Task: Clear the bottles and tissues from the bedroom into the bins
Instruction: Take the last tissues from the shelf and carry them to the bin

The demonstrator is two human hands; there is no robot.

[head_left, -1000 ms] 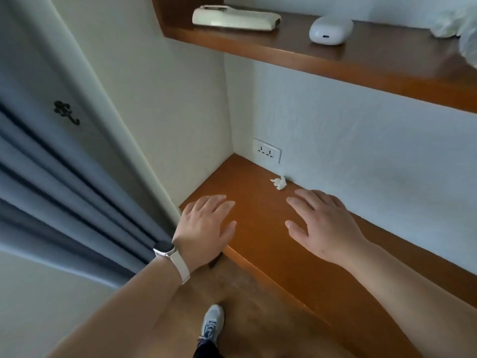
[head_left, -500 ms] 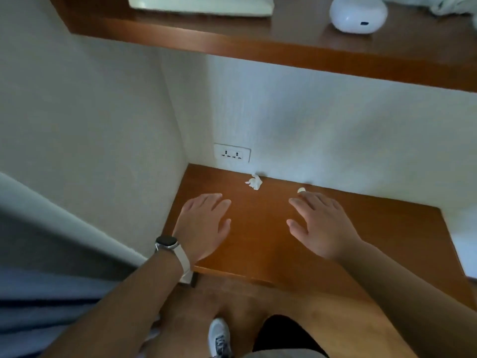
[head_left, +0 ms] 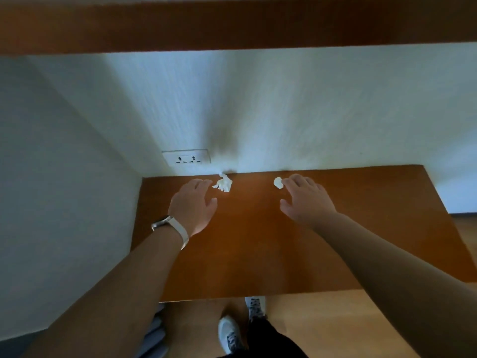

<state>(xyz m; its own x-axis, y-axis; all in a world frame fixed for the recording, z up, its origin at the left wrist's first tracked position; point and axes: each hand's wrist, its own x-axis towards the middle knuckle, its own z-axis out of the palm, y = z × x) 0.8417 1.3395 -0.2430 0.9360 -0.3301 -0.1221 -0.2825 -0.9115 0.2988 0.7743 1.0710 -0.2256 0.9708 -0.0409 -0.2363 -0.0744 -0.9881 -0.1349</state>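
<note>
Head camera, looking down: your white sneakers (head_left: 228, 332) stand at the front edge of the low wooden shelf (head_left: 258, 254), the point farthest out from the wall socket (head_left: 186, 158). Both forearms stretch over the shelf toward that socket's wall, a reach that looks meant to gather both scraps at once. Your left hand (head_left: 192, 205), a white-strapped watch (head_left: 165, 222) on its wrist, hovers just below the socket, fingers loose and spread, grasping nothing. Its fingertips lie just beside the crumpled tissue (head_left: 223, 184), which sits against the wall down and right of the socket. Your right hand (head_left: 307, 200), further right of the socket, is likewise slack and empty. Its fingertips are at the small tissue ball (head_left: 278, 182); whether they touch it cannot be told. Both scraps seem to have lodged where shelf meets wall. High above the socket runs an upper shelf (head_left: 232, 24). No bottles or bins are in view.
</note>
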